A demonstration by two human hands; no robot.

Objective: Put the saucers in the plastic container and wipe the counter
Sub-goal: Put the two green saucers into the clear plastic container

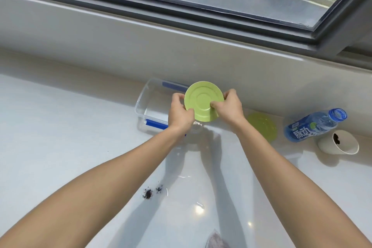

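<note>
A light green saucer (pixel 202 99) is held tilted up, its underside toward me, above the right part of a clear plastic container (pixel 144 96) with blue clips. My left hand (pixel 179 111) grips its left edge and my right hand (pixel 229 106) grips its right edge. A second, translucent yellow-green saucer (pixel 262 126) lies flat on the white counter (pixel 60 137) to the right of my right wrist. The container's inside looks bare where it shows. Dark crumbs (pixel 148 194) are scattered on the counter between my forearms.
A blue drink bottle (pixel 312 127) without a cap lies on its side at the right, and a white cup (pixel 340 143) with dark residue lies tipped beside it. A grey-purple cloth corner (pixel 216 240) shows at the bottom edge. A wall ledge and window run behind the container.
</note>
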